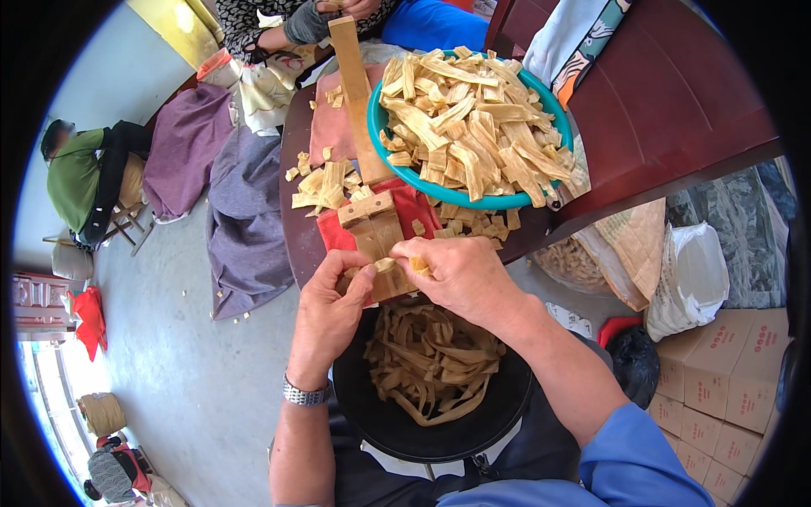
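Observation:
My left hand (331,308), with a metal watch on its wrist, pinches one end of a pale yellow dried strip (385,265). My right hand (467,275) grips the same strip at its other end, with a bit of it showing beside the fingers. Both hands are close together over a wooden block (378,234) with a raised crosspiece at the table's edge. Below them, a black basin (355,416) in my lap holds many long, curled strips. Beyond my right hand stands a teal basin (473,203) heaped with flat, shorter pieces.
Cut pieces (325,188) lie around the block on the dark table (296,139), near a wooden board (351,76). Another person's hands (346,8) are across the table. A red chair back (667,93) and cardboard boxes (718,372) stand on the right. Someone in green (80,182) sits far left.

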